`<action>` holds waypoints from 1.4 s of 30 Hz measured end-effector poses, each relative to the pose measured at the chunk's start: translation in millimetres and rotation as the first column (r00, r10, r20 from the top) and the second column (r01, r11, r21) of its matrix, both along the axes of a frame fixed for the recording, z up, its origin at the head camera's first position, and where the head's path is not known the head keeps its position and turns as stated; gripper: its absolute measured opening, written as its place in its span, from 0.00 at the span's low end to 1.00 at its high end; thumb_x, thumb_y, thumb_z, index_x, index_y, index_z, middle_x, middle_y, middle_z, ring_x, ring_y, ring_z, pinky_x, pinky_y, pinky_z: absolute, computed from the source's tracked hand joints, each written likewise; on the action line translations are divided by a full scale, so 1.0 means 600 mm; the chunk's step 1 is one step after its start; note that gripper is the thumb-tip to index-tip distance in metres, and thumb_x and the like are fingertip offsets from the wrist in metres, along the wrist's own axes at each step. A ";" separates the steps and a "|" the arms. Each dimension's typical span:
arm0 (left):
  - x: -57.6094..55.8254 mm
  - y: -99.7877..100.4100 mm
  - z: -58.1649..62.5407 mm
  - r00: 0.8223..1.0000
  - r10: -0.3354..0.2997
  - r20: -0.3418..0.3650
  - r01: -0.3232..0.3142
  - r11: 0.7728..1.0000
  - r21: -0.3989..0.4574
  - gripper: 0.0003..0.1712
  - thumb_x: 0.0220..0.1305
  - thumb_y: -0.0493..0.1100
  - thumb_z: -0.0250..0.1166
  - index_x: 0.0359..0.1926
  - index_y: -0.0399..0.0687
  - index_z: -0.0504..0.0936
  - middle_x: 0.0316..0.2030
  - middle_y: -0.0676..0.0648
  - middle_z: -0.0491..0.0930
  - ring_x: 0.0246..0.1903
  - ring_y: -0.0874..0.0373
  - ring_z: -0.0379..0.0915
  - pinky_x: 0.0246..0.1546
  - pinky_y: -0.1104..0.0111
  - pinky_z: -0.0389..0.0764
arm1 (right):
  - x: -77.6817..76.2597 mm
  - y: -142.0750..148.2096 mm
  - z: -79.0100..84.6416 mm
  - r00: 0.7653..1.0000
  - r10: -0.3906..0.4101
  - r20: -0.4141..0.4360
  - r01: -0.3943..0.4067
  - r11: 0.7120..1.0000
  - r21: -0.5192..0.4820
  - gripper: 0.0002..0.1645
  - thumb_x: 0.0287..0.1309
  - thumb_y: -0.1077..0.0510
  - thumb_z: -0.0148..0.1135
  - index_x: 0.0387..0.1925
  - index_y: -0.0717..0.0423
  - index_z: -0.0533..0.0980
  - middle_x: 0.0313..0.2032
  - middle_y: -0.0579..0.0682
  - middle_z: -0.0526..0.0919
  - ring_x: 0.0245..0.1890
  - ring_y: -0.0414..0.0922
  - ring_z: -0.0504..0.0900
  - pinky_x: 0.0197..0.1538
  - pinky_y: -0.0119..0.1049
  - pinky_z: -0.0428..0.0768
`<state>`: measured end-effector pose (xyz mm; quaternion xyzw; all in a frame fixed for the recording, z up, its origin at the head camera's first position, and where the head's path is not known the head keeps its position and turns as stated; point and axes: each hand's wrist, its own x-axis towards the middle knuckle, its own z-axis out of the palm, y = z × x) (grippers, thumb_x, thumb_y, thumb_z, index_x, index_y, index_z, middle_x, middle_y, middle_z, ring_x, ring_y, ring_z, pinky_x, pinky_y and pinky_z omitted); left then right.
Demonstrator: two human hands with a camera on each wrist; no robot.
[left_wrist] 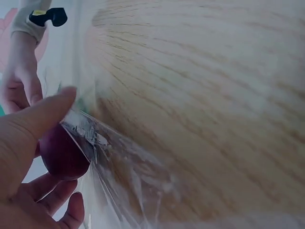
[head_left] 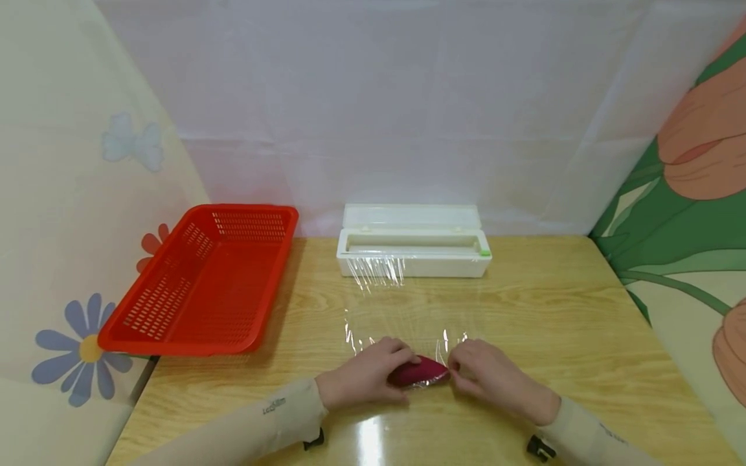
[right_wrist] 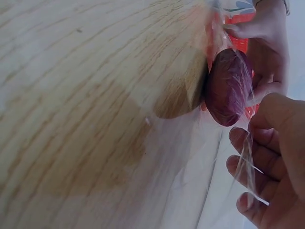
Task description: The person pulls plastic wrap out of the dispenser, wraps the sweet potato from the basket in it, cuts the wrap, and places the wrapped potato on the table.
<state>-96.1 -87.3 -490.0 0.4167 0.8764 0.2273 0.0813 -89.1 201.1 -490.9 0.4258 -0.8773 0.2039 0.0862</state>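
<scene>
A purple-red sweet potato (head_left: 419,371), tapered at its right end, is partly covered by clear cling film (left_wrist: 138,167) near the table's front. My left hand (head_left: 368,375) grips its left part, thumb on one side and fingers on the other. Off the tapered end, my right hand (head_left: 495,378) pinches a bunched strip of the film (right_wrist: 245,157) between thumb and index finger. In the right wrist view its other fingers are loosely bent, and the film stretches tight over the sweet potato (right_wrist: 228,88).
Behind the hands stands a white cling film box (head_left: 440,266) with its lid (head_left: 410,216) raised. Wrinkled film hangs over its front left edge. A red slotted basket (head_left: 268,310) sits at the table's left. Wood-grain table (head_left: 553,304) extends to the right, with a white cloth behind.
</scene>
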 end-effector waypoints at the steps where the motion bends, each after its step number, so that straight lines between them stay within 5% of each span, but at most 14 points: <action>1: -0.001 0.000 -0.002 1.000 -0.002 -0.015 0.002 1.000 -0.007 0.34 0.57 0.52 0.80 0.64 0.55 0.78 0.59 0.48 0.78 0.57 0.57 0.74 0.60 0.67 0.78 | 0.000 0.000 0.001 1.000 -0.003 0.001 0.003 1.000 -0.003 0.10 0.53 0.61 0.73 0.34 0.46 0.79 0.32 0.34 0.78 0.35 0.33 0.75 0.43 0.35 0.82; 7: -0.005 -0.004 0.000 1.000 -0.002 -0.007 0.002 1.000 -0.017 0.29 0.64 0.46 0.74 0.65 0.55 0.78 0.60 0.50 0.79 0.59 0.58 0.75 0.62 0.65 0.77 | -0.001 0.002 0.005 0.999 -0.031 0.012 0.030 1.000 0.003 0.10 0.53 0.61 0.72 0.34 0.45 0.79 0.32 0.34 0.79 0.35 0.32 0.75 0.42 0.34 0.82; 17: -0.033 -0.022 0.000 0.984 -0.097 0.149 0.089 0.994 0.060 0.29 0.76 0.48 0.63 0.74 0.51 0.73 0.66 0.49 0.77 0.64 0.57 0.72 0.67 0.64 0.73 | -0.006 0.003 0.002 0.999 -0.035 0.003 0.035 0.999 -0.011 0.11 0.53 0.62 0.71 0.31 0.44 0.78 0.30 0.33 0.77 0.33 0.31 0.74 0.38 0.31 0.80; 25: -0.054 -0.030 -0.002 0.955 -0.069 0.290 0.040 0.994 0.104 0.28 0.79 0.51 0.58 0.75 0.50 0.71 0.63 0.50 0.76 0.59 0.61 0.73 0.64 0.66 0.75 | -0.014 0.000 0.002 0.993 -0.108 0.057 0.108 0.994 0.005 0.10 0.55 0.63 0.70 0.31 0.45 0.78 0.29 0.34 0.77 0.32 0.32 0.74 0.37 0.32 0.80; 31: -0.067 -0.029 -0.001 0.960 -0.065 0.272 0.042 0.995 0.090 0.27 0.82 0.51 0.53 0.75 0.48 0.71 0.62 0.47 0.78 0.60 0.58 0.74 0.64 0.63 0.76 | -0.021 -0.006 0.004 0.981 -0.180 0.077 0.178 0.983 0.033 0.08 0.56 0.62 0.69 0.32 0.46 0.79 0.30 0.36 0.79 0.32 0.34 0.75 0.39 0.35 0.81; 37: -0.067 -0.028 -0.004 0.967 -0.008 0.256 0.002 1.000 0.026 0.27 0.84 0.49 0.49 0.77 0.47 0.68 0.65 0.43 0.75 0.63 0.52 0.71 0.68 0.58 0.74 | -0.026 -0.017 0.005 0.977 -0.192 -0.097 0.193 0.981 0.000 0.09 0.58 0.59 0.74 0.40 0.53 0.83 0.37 0.44 0.85 0.39 0.41 0.79 0.46 0.41 0.81; 42: -0.066 -0.025 -0.006 0.969 0.016 0.247 -0.015 1.000 -0.006 0.27 0.85 0.48 0.47 0.78 0.47 0.67 0.67 0.42 0.74 0.66 0.50 0.70 0.69 0.56 0.72 | -0.027 -0.032 0.010 0.964 -0.023 -0.267 0.018 1.000 -0.023 0.17 0.53 0.57 0.77 0.46 0.52 0.86 0.42 0.46 0.87 0.44 0.45 0.81 0.49 0.43 0.82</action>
